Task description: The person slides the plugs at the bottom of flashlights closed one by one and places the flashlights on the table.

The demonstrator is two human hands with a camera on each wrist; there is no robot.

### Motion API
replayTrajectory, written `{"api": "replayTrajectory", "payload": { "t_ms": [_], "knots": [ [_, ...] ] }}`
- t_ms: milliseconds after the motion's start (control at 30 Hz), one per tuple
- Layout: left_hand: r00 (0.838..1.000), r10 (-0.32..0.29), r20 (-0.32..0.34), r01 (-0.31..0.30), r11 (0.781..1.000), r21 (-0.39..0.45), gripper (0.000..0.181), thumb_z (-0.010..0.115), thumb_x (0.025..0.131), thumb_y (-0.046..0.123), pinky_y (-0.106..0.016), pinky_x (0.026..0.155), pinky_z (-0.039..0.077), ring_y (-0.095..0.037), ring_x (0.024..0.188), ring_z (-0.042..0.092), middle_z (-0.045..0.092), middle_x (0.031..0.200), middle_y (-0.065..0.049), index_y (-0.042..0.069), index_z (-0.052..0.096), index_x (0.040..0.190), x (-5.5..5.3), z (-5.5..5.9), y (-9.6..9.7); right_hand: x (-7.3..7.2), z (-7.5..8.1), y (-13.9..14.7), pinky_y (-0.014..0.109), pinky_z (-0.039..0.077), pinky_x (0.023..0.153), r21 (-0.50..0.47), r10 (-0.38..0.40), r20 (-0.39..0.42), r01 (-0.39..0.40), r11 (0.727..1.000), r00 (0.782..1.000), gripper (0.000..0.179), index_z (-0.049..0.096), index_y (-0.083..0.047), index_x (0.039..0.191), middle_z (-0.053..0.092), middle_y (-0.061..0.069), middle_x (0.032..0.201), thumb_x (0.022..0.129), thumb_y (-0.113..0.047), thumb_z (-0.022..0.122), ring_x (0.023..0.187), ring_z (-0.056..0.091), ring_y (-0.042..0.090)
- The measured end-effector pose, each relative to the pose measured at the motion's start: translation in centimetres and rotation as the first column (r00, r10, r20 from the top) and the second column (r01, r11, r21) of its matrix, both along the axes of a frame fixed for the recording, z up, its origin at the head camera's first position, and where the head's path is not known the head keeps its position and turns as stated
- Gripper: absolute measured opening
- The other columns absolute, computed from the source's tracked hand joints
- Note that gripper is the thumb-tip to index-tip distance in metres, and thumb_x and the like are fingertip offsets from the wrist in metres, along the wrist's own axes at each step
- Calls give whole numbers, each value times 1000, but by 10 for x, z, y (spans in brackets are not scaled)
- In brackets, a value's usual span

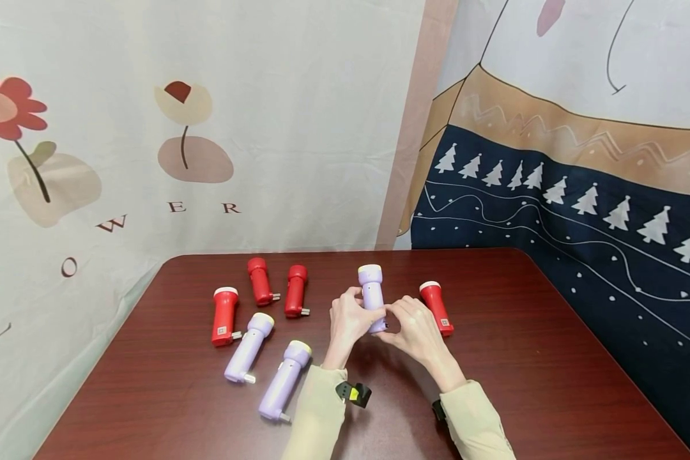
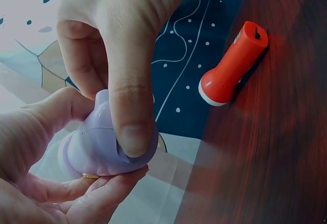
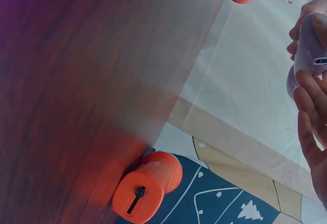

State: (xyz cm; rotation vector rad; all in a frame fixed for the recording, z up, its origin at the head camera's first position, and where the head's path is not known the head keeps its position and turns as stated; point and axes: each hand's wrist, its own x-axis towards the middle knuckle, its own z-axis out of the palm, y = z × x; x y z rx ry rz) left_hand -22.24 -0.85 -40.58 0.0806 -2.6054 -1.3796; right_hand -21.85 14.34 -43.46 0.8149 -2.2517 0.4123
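Observation:
My left hand (image 1: 347, 317) grips a lavender flashlight (image 1: 371, 291) around its body, its wide head tilted up and away over the table. At the tail end is my right hand (image 1: 415, 327), fingers curled close to it. The left wrist view shows the right thumb (image 2: 133, 127) pressing on the lavender tail, while the left fingers (image 2: 102, 198) wrap underneath. In the right wrist view a dark slot (image 3: 321, 60) shows in the tail, with right fingers (image 3: 311, 99) beside it. Just right of my right hand lies a red flashlight (image 1: 436, 308), its plug folded in.
On the left of the brown table (image 1: 540, 383) lie two lavender flashlights (image 1: 250, 348) and three red flashlights (image 1: 225, 317), all with plug prongs sticking out. A pale curtain (image 1: 299, 128) hangs behind the table, and a dark blue patterned cloth (image 1: 552, 217) hangs at the right.

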Motion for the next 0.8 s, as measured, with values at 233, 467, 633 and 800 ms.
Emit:
{"api": "replayTrajectory", "payload": {
  "t_ms": [233, 467, 633, 800],
  "knots": [
    [1000, 5, 4, -5, 1000, -9, 57, 82, 62, 30, -38, 76, 49, -28, 90, 69, 74, 95, -12, 4, 64, 109, -2, 0, 1, 0, 1, 0, 27, 50, 69, 6, -5, -15, 5, 1000, 1000, 49, 69, -9, 91, 65, 0, 74, 54, -31, 92, 71, 52, 11],
    [1000, 0, 8, 0, 1000, 5, 56, 82, 64, 33, -39, 76, 48, -28, 90, 69, 75, 93, -12, 4, 64, 108, -1, 0, 2, 1, 1, 1, 28, 52, 73, 10, -22, 21, 22, 1000, 1000, 51, 68, -9, 94, 66, -1, 78, 55, -32, 92, 73, 54, 11],
    [1000, -6, 15, 6, 1000, 18, 57, 82, 65, 33, -39, 78, 48, -28, 90, 69, 75, 93, -12, 3, 63, 109, -3, -1, 4, 1, 0, 3, 34, 53, 87, 11, -35, 53, 35, 999, 998, 52, 68, -8, 96, 68, 0, 82, 56, -31, 91, 76, 56, 13],
    [1000, -10, 9, 10, 1000, 20, 56, 80, 65, 31, -40, 78, 47, -28, 89, 69, 74, 92, -12, 3, 62, 110, -3, -1, 5, 2, 0, 4, 35, 52, 87, 5, -40, 64, 40, 999, 997, 54, 67, -6, 98, 68, 2, 83, 56, -30, 91, 77, 56, 14]
  ]
}}
